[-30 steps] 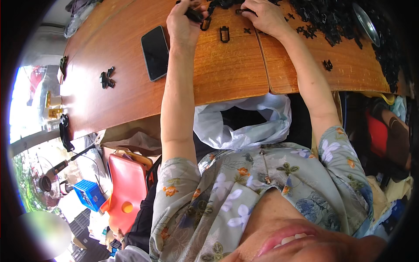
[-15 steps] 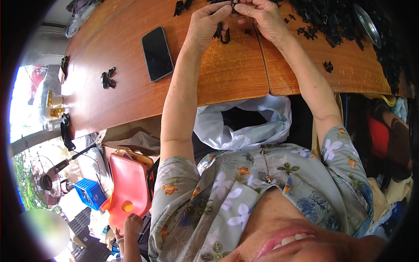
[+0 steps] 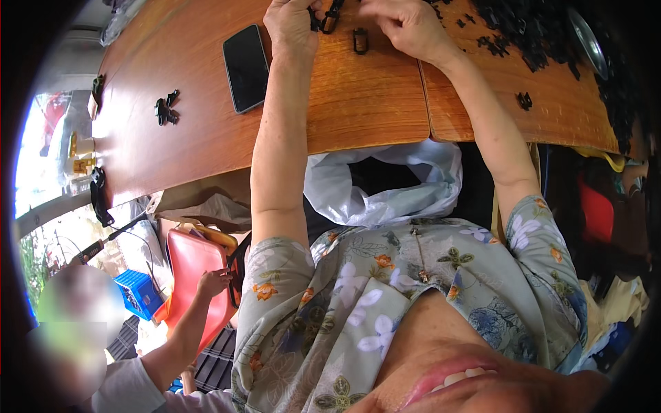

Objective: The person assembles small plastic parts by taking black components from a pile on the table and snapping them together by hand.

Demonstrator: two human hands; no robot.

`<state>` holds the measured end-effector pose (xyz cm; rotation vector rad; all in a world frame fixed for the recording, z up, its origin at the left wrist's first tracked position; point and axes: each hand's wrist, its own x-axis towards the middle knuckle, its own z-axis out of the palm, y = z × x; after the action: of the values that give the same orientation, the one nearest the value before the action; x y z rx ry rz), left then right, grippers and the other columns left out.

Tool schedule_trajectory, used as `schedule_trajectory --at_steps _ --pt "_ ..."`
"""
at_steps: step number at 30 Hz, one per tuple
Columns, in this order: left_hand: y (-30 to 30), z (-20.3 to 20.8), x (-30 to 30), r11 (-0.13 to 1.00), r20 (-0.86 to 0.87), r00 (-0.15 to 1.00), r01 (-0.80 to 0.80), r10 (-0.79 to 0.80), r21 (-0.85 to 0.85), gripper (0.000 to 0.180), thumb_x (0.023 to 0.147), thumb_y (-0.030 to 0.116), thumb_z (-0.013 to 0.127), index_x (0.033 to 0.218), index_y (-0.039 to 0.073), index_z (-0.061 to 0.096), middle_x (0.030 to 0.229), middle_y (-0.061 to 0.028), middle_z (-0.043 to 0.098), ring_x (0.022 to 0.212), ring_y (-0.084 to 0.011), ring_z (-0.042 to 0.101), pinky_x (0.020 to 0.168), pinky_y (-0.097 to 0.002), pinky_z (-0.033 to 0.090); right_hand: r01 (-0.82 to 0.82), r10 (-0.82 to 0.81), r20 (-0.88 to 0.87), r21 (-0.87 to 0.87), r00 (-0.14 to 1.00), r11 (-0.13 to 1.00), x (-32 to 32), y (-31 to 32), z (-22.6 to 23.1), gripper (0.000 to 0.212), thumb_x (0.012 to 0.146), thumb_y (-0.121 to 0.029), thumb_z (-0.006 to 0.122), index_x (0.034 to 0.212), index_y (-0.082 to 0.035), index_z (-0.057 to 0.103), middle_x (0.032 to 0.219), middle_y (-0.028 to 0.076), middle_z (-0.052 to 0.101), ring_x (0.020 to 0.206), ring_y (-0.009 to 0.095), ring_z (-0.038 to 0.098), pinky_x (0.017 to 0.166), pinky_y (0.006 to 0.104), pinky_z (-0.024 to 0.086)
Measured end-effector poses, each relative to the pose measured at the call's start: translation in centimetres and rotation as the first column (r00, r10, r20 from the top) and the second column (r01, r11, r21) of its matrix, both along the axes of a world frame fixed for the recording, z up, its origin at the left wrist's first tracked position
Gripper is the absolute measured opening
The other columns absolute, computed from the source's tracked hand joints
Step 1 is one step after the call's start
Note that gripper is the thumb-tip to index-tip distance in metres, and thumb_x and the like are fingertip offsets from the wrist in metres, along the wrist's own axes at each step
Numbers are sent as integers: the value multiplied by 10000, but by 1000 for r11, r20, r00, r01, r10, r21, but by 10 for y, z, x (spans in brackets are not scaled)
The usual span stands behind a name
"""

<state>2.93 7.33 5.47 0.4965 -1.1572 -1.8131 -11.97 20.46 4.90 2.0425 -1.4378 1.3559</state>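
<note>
Left grip (image 3: 290, 25), its hold unclear, and loosely spread right grip (image 3: 417, 32) flank a black frame (image 3: 355, 42), probably for easy reach.

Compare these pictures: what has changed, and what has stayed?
Since half a second ago, the hands have parted: the left hand has moved left, away from the right hand. What each grips is unclear. At lower left, another person's hand has moved up the picture, in front of the red chair. The phone and rectangular black frame stay on the table.
</note>
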Motion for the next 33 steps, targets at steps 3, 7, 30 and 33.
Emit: schedule_trajectory --at_steps 3,7,30,33 --pt "2 5 10 993 43 996 -81 78 89 183 884 52 689 1060 -2 685 717 -17 614 566 -101 539 496 -229 430 -61 62 8 304 998 951 16 9 1 256 845 -257 740 1078 -151 734 857 99 679 774 293 671 737 376 536" --pt "11 9 10 986 178 972 -138 153 -98 164 885 79 703 1018 -16 711 729 -24 651 584 -85 556 499 -223 429 220 -108 -235 525 966 822 39 15 4 290 860 -302 723 1087 -123 703 853 136 687 796 331 675 728 425 531" --pt "16 6 12 957 284 926 281 -249 -77 238 939 120 647 1089 -60 688 828 -48 658 623 -81 539 499 -205 384 -92 -41 391 313 919 945 8 13 12 98 951 -87 607 1000 -16 654 764 46 668 601 96 615 536 274 475" --pt "18 4 10 933 352 917 280 -189 -229 274 926 150 673 1087 -72 684 873 -69 684 623 -80 552 491 -202 394 -65 -23 384 214 923 975 8 7 12 105 929 -70 630 1009 -14 668 791 47 676 667 88 614 578 281 474"
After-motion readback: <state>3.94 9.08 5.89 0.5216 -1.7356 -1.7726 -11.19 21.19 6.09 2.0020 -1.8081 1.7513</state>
